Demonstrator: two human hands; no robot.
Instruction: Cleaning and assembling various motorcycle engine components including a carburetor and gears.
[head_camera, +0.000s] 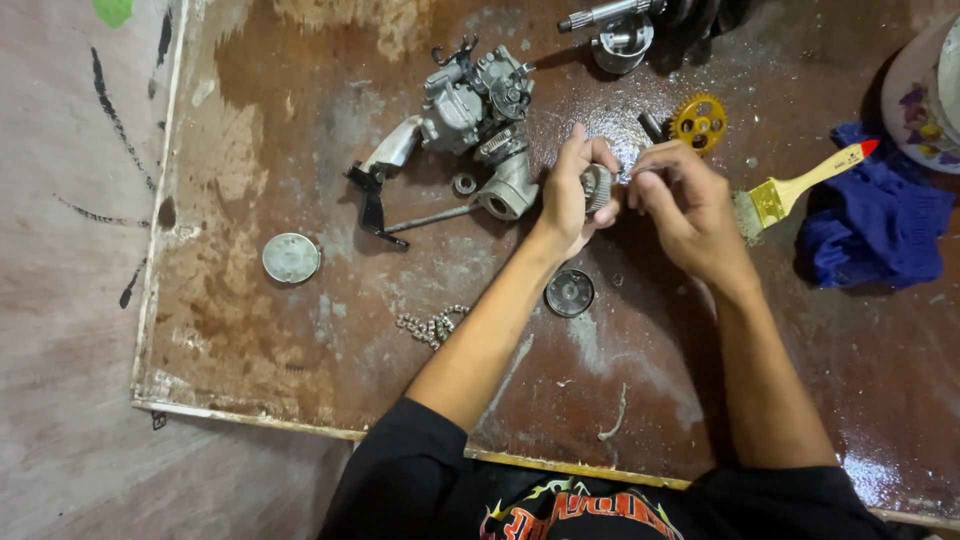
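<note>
My left hand (568, 195) grips a small round toothed metal part (598, 187) above an oily brown board (300, 340). Close beside it on the right, my right hand (690, 210) has its fingertips pinched at the part's edge; whether they hold a small piece I cannot tell. A grey carburettor with an intake pipe (480, 120) lies just left of my left hand. Just beyond my right hand lies a yellow gear (699, 122).
A round metal cap (291, 257), a dark round disc (570, 293), a short chain piece (432, 326), a black lever with rod (375, 205) lie on the board. A yellow-handled brush (795, 190) and blue cloth (880, 225) sit right. Shaft and piston (620, 30) lie at the top.
</note>
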